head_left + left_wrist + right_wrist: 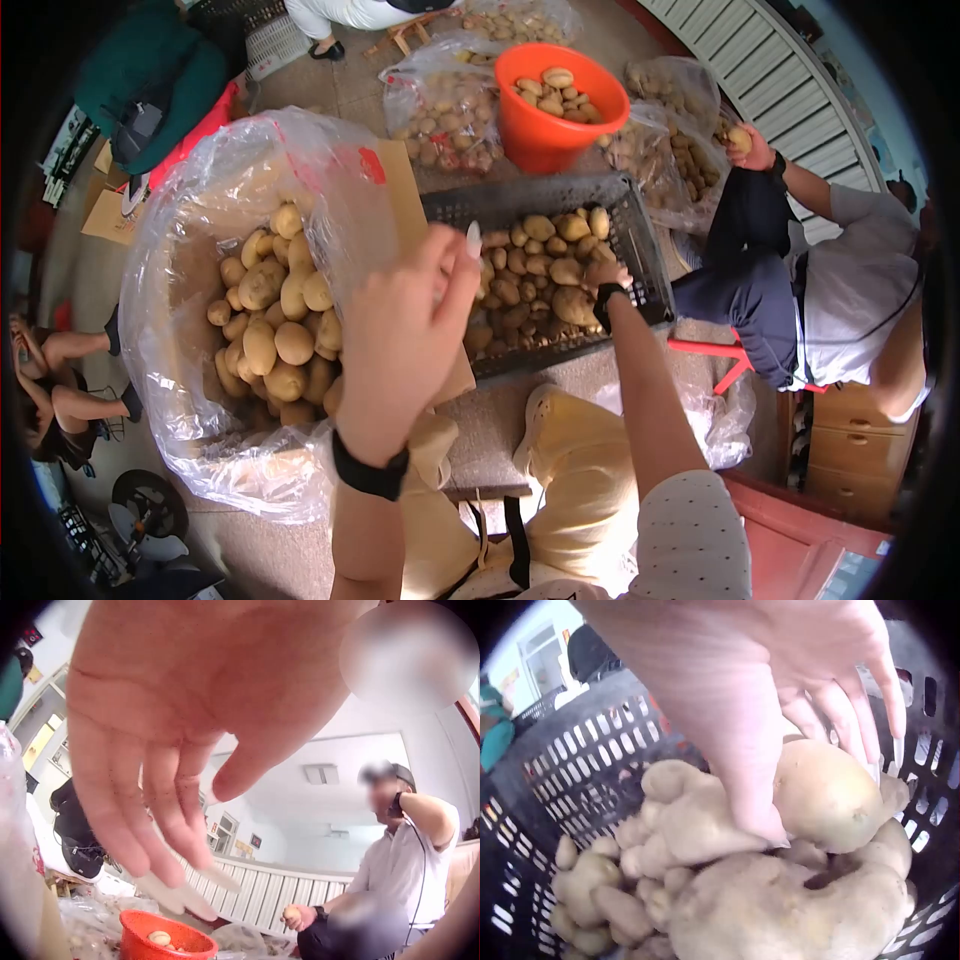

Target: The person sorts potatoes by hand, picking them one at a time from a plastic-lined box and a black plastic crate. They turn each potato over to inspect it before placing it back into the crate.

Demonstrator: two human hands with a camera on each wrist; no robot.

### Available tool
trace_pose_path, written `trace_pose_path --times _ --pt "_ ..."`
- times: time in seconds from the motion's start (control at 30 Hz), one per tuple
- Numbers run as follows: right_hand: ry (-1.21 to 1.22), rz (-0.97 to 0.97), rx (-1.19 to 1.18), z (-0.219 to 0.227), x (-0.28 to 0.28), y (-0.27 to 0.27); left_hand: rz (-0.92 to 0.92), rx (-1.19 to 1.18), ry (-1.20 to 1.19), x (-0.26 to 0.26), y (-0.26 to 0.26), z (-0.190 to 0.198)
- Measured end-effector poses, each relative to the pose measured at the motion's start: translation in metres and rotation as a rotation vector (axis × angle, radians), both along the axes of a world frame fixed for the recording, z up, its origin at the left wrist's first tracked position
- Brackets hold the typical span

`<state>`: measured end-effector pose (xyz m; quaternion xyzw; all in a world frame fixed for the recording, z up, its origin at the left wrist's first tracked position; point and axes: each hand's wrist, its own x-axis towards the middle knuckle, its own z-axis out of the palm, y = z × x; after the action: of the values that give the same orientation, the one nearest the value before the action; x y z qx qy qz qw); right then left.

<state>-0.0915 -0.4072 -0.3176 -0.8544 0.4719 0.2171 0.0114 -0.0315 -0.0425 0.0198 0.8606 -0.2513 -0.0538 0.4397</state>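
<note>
Potatoes of many sizes fill a black crate. My right hand reaches in at the crate's right side; in the right wrist view the hand has its thumb and fingers curved around a large potato. Beneath it lies a big lumpy potato. My left hand is raised between the crate and a plastic-lined box of potatoes. In the left wrist view that hand holds nothing, its fingers loosely bent.
An orange bucket with potatoes stands behind the crate, beside clear bags of potatoes. A seated person at the right holds a potato. A cardboard flap stands between box and crate. Another person sits far left.
</note>
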Motion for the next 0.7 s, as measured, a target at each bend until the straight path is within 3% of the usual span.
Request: trace_pose_path --times 0.03,0.07,0.1,0.13,0.2,0.27,0.3,0.37,0.43,0.47,0.5,0.57,0.7 --pt "-0.158 -0.067 0.077 0.045 0.000 0.017 -0.096 -0.249 0.130 0.000 0.002 0.001" --pt "-0.178 -0.060 0.133 0.044 -0.003 0.002 -0.180 -0.497 0.271 -0.003 0.007 0.007" --pt "-0.200 0.076 0.182 0.043 -0.010 -0.015 -0.287 -0.437 0.404 -0.005 0.017 0.029" --pt "-0.244 0.075 0.201 0.057 -0.009 -0.013 -0.397 -0.488 0.202 -0.008 0.022 0.036" --pt "-0.370 0.230 0.283 0.102 -0.016 0.004 -0.637 -0.442 0.078 0.000 0.034 0.050" --pt "-0.635 0.230 0.487 0.136 -0.027 0.028 -0.862 -0.459 0.029 0.008 0.043 0.066" --pt "-0.701 0.180 0.489 0.173 -0.031 0.066 -0.970 -0.488 0.044 0.012 0.050 0.072" --pt "-0.820 0.229 0.500 0.207 -0.040 0.105 -0.942 -0.180 -0.229 0.012 0.066 0.098" --pt "-0.948 0.300 0.716 0.221 -0.046 0.128 -0.884 0.090 -0.437 0.004 0.079 0.115" --pt "-1.034 0.245 0.787 0.217 -0.049 0.138 -0.842 0.168 -0.479 0.000 0.084 0.118" --pt "-0.934 0.197 0.708 0.235 -0.051 0.155 -0.812 0.215 -0.519 -0.004 0.091 0.122" --pt "-0.959 0.192 0.817 0.260 -0.059 0.175 -0.744 0.242 -0.518 -0.009 0.100 0.121" --pt "-0.981 0.270 0.709 0.249 -0.062 0.185 -0.652 0.070 -0.392 -0.019 0.107 0.115"
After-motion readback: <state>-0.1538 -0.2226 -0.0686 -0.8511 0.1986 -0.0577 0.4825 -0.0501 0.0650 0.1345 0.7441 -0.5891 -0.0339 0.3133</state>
